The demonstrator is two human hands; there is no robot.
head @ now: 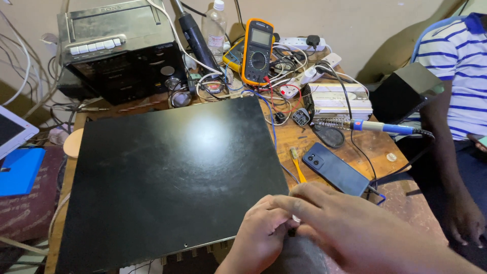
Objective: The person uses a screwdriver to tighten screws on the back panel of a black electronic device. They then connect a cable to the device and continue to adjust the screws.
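**Hands joined at near-right corner of black casing**

Left hand point(261, 231) and right hand point(337, 223) meet fingertip to fingertip over the near right corner of the flat black casing point(167, 177). Casing spreads left and far from them, long axis left-right. Both sets of fingers pressed together on something small and pale; object too hidden to identify. Right forearm comes in from the near right.

1. A plain beige wall point(365, 25) closes the far side of the scene, with shadow falling across it at the far right.
2. A wooden worktop point(378, 147) of worn, scratched brown boards runs from left to right beneath the clutter.
3. Light comes from above and leaves a soft bright patch near the middle.
4. At the near left, a dark red patterned cloth point(25, 210) lies beside the worktop.
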